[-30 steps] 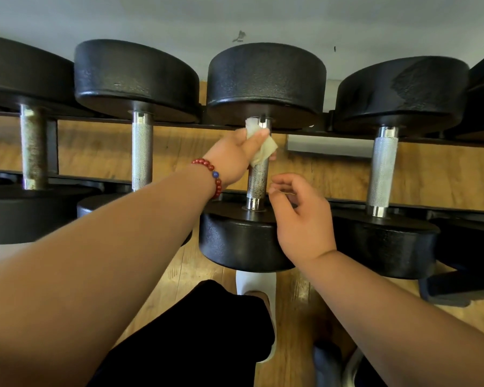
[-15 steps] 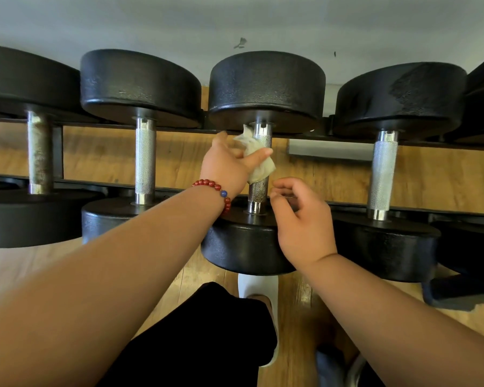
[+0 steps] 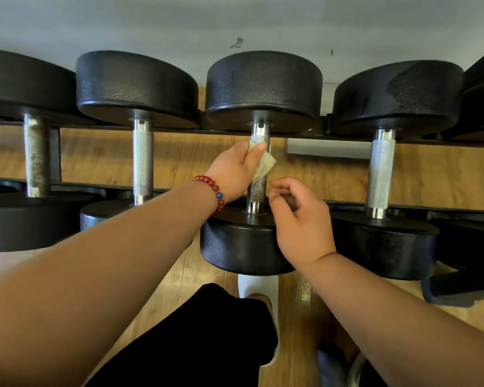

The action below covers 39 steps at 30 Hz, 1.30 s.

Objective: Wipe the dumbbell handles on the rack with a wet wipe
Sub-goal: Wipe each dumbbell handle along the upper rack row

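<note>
Gripping wipe on handle w/ left hand.

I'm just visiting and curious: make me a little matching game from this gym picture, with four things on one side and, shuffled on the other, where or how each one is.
Things
1. wet wipe
2. bead bracelet
3. far-left dumbbell handle
4. right hand

States
A. dull and speckled
B. worn on a wrist
C. loosely curled, holding nothing
D. held by the left hand against the middle handle

Pairs: 1-D, 2-B, 3-A, 4-C
</note>
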{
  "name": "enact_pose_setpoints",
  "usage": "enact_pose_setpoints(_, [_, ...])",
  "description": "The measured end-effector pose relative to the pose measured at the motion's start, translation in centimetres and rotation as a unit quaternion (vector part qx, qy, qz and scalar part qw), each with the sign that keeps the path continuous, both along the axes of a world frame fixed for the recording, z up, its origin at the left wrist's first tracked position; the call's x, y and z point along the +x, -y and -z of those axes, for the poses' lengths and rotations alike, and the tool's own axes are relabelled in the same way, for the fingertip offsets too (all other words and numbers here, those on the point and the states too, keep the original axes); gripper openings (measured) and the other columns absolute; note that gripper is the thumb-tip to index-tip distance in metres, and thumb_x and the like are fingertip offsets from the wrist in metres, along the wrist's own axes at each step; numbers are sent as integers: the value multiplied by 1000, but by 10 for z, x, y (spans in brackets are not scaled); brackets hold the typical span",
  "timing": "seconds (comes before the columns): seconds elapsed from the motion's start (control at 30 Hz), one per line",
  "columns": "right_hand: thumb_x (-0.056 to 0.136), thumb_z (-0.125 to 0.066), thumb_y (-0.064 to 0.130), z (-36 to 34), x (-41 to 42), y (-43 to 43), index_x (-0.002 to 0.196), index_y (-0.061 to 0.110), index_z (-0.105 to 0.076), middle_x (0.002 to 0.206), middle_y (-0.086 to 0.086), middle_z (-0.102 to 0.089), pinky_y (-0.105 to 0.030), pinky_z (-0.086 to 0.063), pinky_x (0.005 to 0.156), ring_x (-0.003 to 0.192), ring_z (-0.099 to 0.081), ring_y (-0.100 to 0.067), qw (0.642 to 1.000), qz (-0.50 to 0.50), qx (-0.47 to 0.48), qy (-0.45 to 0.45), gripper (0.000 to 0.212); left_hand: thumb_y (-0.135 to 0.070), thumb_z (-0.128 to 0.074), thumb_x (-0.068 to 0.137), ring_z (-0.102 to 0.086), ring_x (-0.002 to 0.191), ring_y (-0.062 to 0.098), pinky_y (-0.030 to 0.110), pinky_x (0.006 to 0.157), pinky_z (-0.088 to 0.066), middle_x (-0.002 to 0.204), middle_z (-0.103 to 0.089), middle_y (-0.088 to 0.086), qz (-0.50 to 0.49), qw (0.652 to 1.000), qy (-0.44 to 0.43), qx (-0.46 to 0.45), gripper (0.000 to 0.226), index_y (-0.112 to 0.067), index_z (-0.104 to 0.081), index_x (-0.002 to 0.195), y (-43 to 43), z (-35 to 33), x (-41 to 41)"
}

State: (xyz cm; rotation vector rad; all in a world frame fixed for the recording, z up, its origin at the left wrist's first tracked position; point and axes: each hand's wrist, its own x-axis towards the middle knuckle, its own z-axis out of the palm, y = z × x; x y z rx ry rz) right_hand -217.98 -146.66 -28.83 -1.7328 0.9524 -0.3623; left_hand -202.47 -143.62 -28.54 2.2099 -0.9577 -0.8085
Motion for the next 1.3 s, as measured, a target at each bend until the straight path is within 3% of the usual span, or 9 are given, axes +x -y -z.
enact_pose_setpoints(0.37, [91, -52, 34, 1, -1, 1, 109, 28, -62, 105, 13, -63, -23, -51, 81, 85, -61, -4, 1000, 0, -3, 1, 21, -48, -33, 102, -60, 67, 9, 23, 61, -50, 92, -67, 3, -50, 996, -71, -34, 43, -13, -56, 108, 10, 2, 1])
enact_pose_setpoints(0.6, [91, -54, 32, 2, -1, 0, 105, 31, -60, 103, 13, -63, -23, -52, 78, 84, -61, -10, 1000, 8, 7, 13, 15, -49, -36, 101, -55, 64, 3, 7, 46, -36, 83, -60, -5, -49, 997, -51, -27, 35, -19, -55, 97, 13, 1, 10])
enact_pose_setpoints(0.67, [91, -54, 33, 2, -1, 0, 105, 31, -61, 103, 14, -63, -26, -53, 81, 84, -61, -10, 1000, 11, 6, 13, 17, -52, -39, 99, -61, 72, 4, 6, 54, -43, 89, -63, -4, -92, 989, -96, -58, 34, -23, -54, 92, 17, 3, 9])
enact_pose_setpoints(0.73, [90, -53, 34, 2, -1, 0, 105, 32, -61, 102, 14, -63, -28, -53, 82, 84, -61, -8, 1000, 8, 4, 12, 17, -59, -39, 95, -68, 83, 11, 23, 77, -56, 96, -68, 2, -93, 983, -138, -76, 47, -17, -57, 99, 18, 11, 9])
enact_pose_setpoints(0.83, [90, -52, 35, 1, -1, 0, 103, 34, -59, 101, 14, -63, -27, -53, 81, 85, -60, -5, 1000, -2, 4, 15, 15, -59, -39, 94, -69, 97, 11, 41, 94, -53, 109, -70, 2, -64, 980, -174, -70, 53, -15, -56, 117, 10, 7, 5])
enact_pose_setpoints(0.93, [91, -53, 34, 1, -1, 1, 103, 33, -60, 101, 15, -63, -27, -53, 82, 85, -60, -4, 1000, 1, 5, 17, 14, -60, -49, 89, -67, 101, 11, 37, 91, -54, 108, -70, -3, -13, 992, -120, -40, 57, -17, -51, 126, 4, 5, 8])
enact_pose_setpoints(1.03, [91, -53, 33, 2, 0, 0, 105, 33, -60, 102, 14, -63, -28, -53, 82, 86, -60, -4, 1000, 3, 5, 16, 15, -47, -49, 97, -69, 91, 12, 27, 79, -55, 92, -73, -5, -15, 996, -75, -43, 39, -14, -53, 118, 8, 2, 4])
enact_pose_setpoints(1.17, [92, -54, 32, 3, -1, 0, 106, 32, -60, 103, 14, -63, -26, -53, 82, 86, -60, -5, 1000, 7, 10, 14, 15, -48, -50, 96, -71, 84, 13, 41, 87, -56, 82, -75, -2, -46, 989, -112, -82, 38, -13, -64, 104, 15, 0, 7])
enact_pose_setpoints(1.3, [91, -54, 34, 3, -1, 0, 107, 32, -61, 103, 15, -63, -25, -52, 81, 85, -60, -6, 1000, 7, 8, 13, 17, -44, -52, 97, -72, 89, 13, 40, 92, -55, 91, -76, 3, -79, 971, -193, -120, 42, -7, -64, 112, 14, 2, 4])
